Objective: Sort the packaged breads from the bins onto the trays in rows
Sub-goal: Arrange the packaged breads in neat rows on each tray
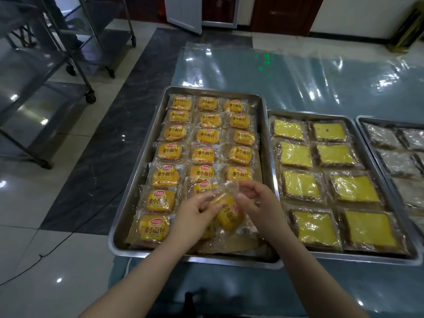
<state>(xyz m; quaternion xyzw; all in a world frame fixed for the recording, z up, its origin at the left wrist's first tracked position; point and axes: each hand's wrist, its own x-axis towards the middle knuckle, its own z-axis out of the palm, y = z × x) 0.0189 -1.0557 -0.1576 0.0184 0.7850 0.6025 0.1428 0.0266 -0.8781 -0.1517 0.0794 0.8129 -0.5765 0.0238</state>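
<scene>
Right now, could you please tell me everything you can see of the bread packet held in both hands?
The bread packet is a small golden bun sealed in clear, crinkly film with red and yellow print. It is tilted over the near end of the left tray. The left hand grips its left side and the right hand pinches the film's upper end. Its lower part overlaps another packet.

The third tray (364, 125) is cut off by the right edge. The hands hide most of 1 bread pack (207, 231). The held pack's (229, 214) label is blurred.
</scene>
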